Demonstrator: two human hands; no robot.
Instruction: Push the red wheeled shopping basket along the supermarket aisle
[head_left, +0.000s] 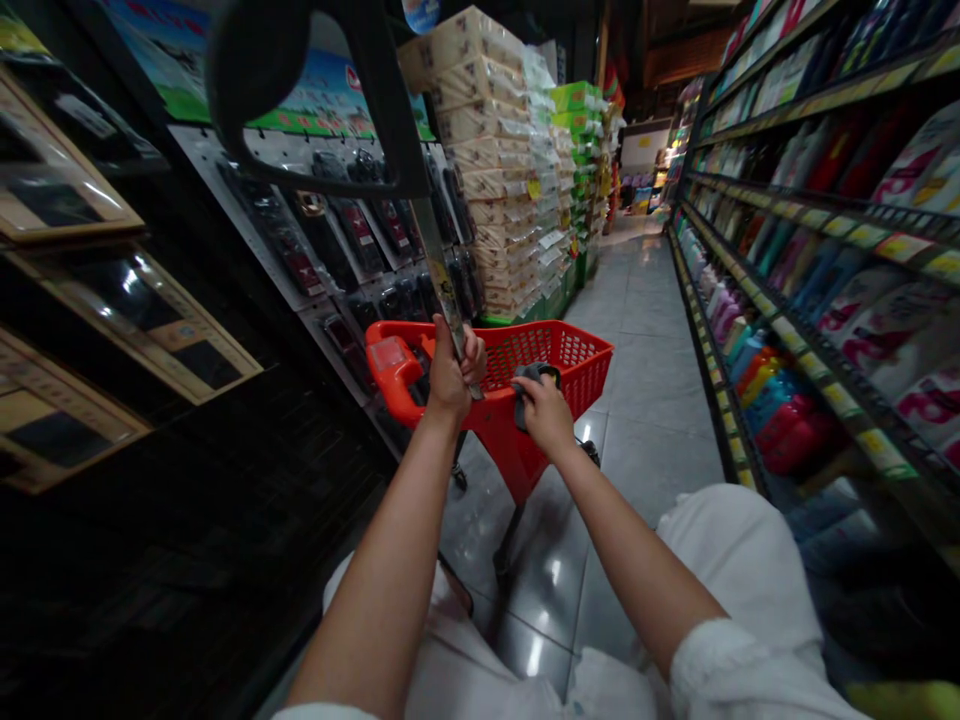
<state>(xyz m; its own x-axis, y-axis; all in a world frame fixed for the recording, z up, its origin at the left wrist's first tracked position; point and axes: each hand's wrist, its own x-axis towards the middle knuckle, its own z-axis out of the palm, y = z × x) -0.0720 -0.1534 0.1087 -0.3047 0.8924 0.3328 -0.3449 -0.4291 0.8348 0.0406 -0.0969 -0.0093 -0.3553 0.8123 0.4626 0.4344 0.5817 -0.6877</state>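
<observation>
Your left hand (454, 372) is clamped round a long black-topped shaft (441, 262), best gripped firmly and upright, while your right hand (543, 412), well apart, clasps a dark grey cloth (525, 392) on the rim of the red shopping basket (559, 345).

Shopping cart (551, 350): on tile floor (645, 460), mid-aisle, directly before the person. Left of cart: pegboard (300, 215) hung with packets; framed panels (112, 300) farther left. Right of aisle: shelving (817, 230) holding packaged goods. Beyond cart, beside pegboard: stacked tissue packs (487, 170).
</observation>
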